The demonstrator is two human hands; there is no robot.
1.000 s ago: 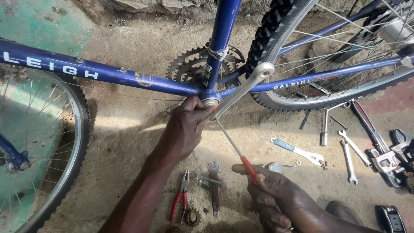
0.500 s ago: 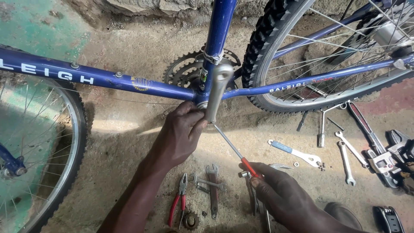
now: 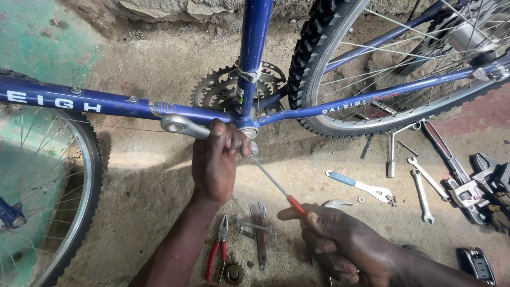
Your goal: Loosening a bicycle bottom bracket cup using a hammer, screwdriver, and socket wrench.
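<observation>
Left hand (image 3: 217, 162) clenched around the silver crank (image 3: 183, 125) at the bottom bracket (image 3: 248, 131), fingers folded tight over the arm's inner end, thumb side up. Right hand (image 3: 340, 245) closed on the red handle of the screwdriver (image 3: 279, 188), fingers curled, index laid along the grip. One screwdriver only, long axis on a diagonal: handle low and right in the fist, thin shaft running up and left, tip meeting the bracket just beside the left knuckles. One crank arm in view, lying close to level, free end with its pedal eye pointing left, just under the blue frame (image 3: 106, 102). Two wheels partly in frame: one at the left edge (image 3: 79, 175), one knobby-tyred at upper right (image 3: 313, 64). One stack of chainrings (image 3: 223, 87) behind the seat tube. On the dirt floor near the left forearm: one pair of red-handled pliers (image 3: 218, 247), two spanners (image 3: 259, 228) crossed, one small sprocket (image 3: 233, 273) at the bottom edge. Further right: one flat blue-handled wrench (image 3: 358, 184), two plain spanners (image 3: 422, 186) side by side, one socket tool (image 3: 391, 154) standing on end, one adjustable wrench (image 3: 467, 194) at the far right. Exact count of the dark tools piled at the right edge impossible to tell.
</observation>
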